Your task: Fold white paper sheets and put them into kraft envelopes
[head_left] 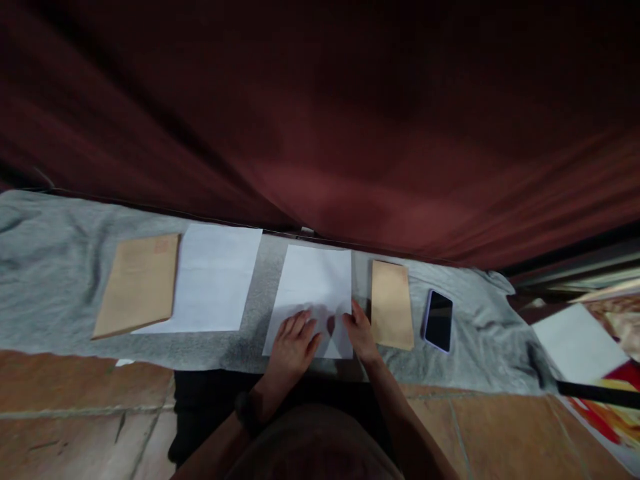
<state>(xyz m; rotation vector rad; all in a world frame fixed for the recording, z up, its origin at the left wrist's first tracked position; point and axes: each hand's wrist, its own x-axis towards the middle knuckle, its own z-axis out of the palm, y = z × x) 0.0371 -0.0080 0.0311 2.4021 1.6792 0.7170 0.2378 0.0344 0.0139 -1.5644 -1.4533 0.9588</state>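
While both hands are on the sheet [313, 287] at the middle of the cloth's [50, 267] near edge, the left hand [293, 347] lies flat, fingers spread. The right hand [359, 333] touches its right edge; whether it pinches the paper I cannot tell. An envelope [391, 303] and a phone [439, 320] lie to the right.

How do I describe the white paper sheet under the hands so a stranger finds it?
The grey cloth over the floor carries two sheets. Take the right white paper sheet, beside the narrow brown envelope. Only it bears the left hand and right hand.
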